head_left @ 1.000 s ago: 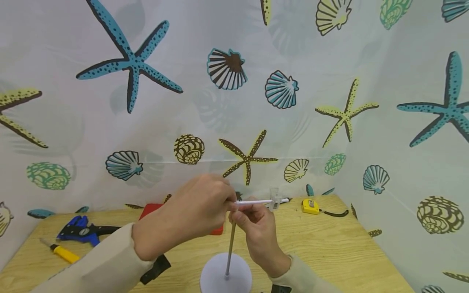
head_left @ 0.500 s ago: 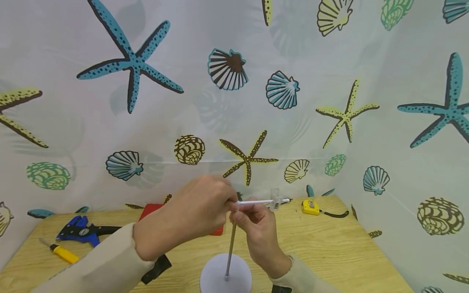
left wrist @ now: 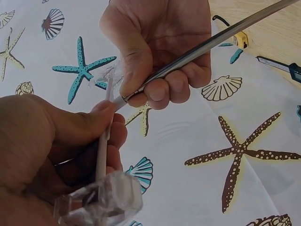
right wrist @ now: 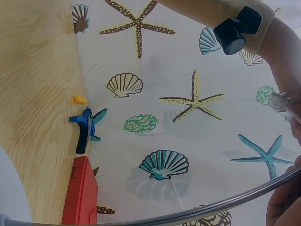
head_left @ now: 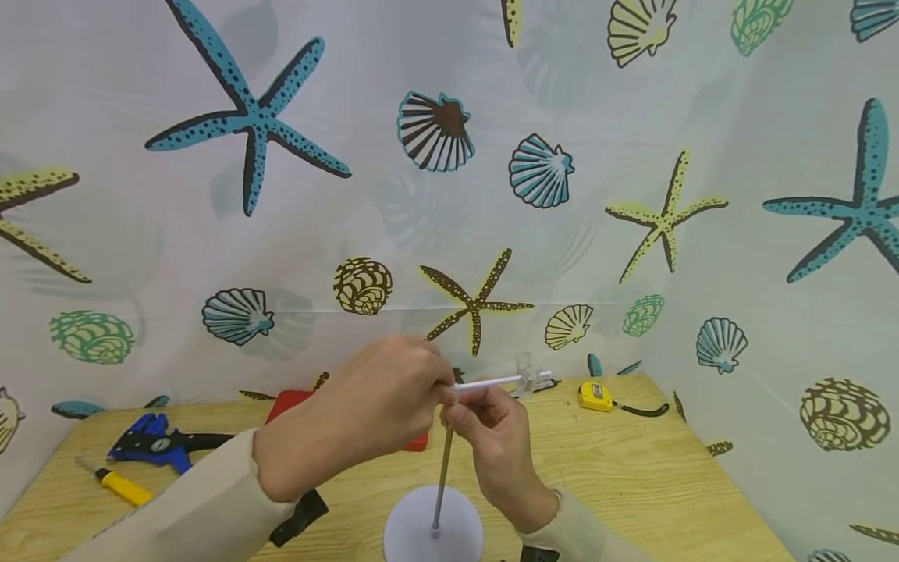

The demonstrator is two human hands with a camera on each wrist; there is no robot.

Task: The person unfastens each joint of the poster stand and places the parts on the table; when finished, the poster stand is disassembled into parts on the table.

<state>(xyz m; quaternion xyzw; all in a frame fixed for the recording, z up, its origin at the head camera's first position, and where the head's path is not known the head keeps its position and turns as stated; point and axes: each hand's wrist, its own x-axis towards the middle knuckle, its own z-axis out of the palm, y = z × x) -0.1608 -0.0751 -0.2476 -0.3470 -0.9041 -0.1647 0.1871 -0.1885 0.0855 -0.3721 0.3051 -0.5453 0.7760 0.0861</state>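
Note:
My left hand (head_left: 382, 390) pinches a thin white rod (head_left: 492, 383) held crosswise at the top of a metal pole. A clear plastic piece (head_left: 525, 375) sits toward the rod's right end; in the left wrist view another clear plastic piece (left wrist: 101, 200) is at its near end. Below the rod, my right hand (head_left: 499, 449) grips the upper part of the metal pole (head_left: 442, 480), fingers curled round it in the left wrist view. The pole rises, slightly tilted, from a round white base (head_left: 403, 527). Where rod and pole meet is partly hidden by fingers.
On the wooden table (head_left: 632, 468) a blue-and-black plier-like tool (head_left: 151, 443) and a yellow-handled tool (head_left: 125, 487) lie left. A red case (head_left: 284, 403) is behind my left arm. A yellow tape measure (head_left: 595, 396) lies back right. Sea-patterned cloth (head_left: 365, 218) hangs behind.
The right end of the white rod, with its clear plastic piece, has tilted slightly upward. Both hands stay nearly in place, and the pole and base look unmoved.

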